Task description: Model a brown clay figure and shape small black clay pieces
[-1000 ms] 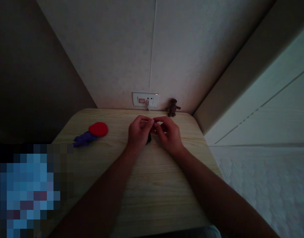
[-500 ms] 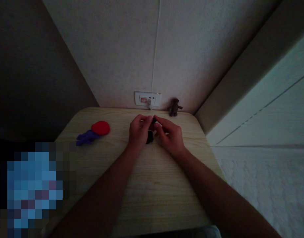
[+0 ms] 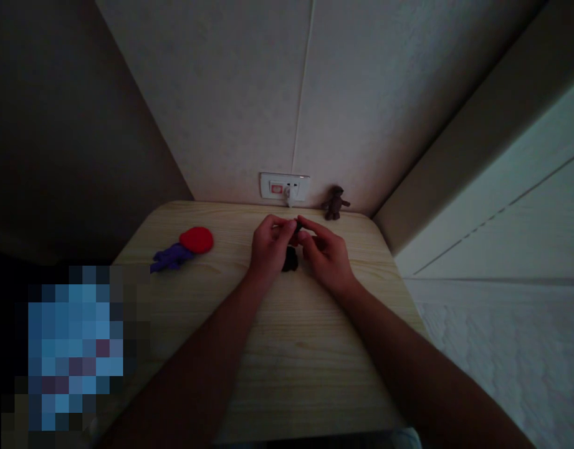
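Observation:
My left hand (image 3: pixel 269 246) and my right hand (image 3: pixel 330 254) meet over the middle of the wooden table. Between their fingertips they pinch a small black piece (image 3: pixel 298 227), which looks like modelling clay; the fingers cover most of it. Just below, between the two hands, a larger black lump (image 3: pixel 291 259) lies on the tabletop, partly hidden by my left hand. Both hands are closed, thumbs against forefingers.
A purple figure (image 3: pixel 172 256) with a red disc (image 3: pixel 196 240) at its head lies on the table's left. At the back right a small brown figure (image 3: pixel 334 203) stands by the wall, near a socket (image 3: pixel 285 186). A blurred-out blue patch (image 3: pixel 76 349) covers the lower left.
The whole view has shifted slightly, so things appear a little further right. Both hands still pinch the black piece, with only slight finger movement.

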Tool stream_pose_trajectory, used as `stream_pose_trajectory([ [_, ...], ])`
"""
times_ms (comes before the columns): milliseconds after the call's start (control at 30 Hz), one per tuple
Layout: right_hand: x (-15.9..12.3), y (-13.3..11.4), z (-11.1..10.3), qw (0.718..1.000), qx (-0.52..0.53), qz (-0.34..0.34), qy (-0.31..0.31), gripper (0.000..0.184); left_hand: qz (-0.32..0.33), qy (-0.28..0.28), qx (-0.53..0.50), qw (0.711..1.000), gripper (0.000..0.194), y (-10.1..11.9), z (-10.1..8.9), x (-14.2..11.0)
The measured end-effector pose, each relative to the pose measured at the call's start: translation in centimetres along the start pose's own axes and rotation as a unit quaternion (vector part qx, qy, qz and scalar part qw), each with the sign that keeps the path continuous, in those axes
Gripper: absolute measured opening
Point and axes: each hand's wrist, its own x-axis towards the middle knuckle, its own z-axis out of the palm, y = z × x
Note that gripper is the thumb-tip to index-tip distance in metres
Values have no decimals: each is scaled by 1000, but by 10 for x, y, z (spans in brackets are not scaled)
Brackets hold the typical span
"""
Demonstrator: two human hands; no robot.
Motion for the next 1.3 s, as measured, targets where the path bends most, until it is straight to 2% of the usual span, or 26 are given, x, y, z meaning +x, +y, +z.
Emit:
stream_pose_trajectory([
  [100, 3, -1, -1, 999, 38, 34, 14, 45, 7, -23, 6, 1000, 50, 1, 0, -1],
  [267, 5, -3, -2, 998, 51, 43, 22, 36, 20, -46, 14, 999, 48, 3, -1, -1],
  [500, 4, -2, -2, 997, 53, 47, 14, 41, 26, -55, 35, 998, 47, 3, -2, 0],
  [667, 5, -1, -3, 999, 36, 32, 20, 36, 24, -54, 27, 998, 48, 1, -2, 1],
  [867, 1, 0, 0, 996, 14, 24, 84, 39, 19, -56, -1, 998, 46, 1, -1, 0],
  [1067, 3, 0, -2, 996, 0, -54, 73, 27, -2, -76, -18, 997, 40, 1, -3, 0],
  [1233, 0, 0, -1, 995, -14, -9, 99, 35, -10, -69, -32, 997, 42, -1, 0, 0],
  [1300, -1, 0, -1, 993, -20, -12, 116, 34, -16, -73, -40, 996, 44, -2, 0, 0],
])
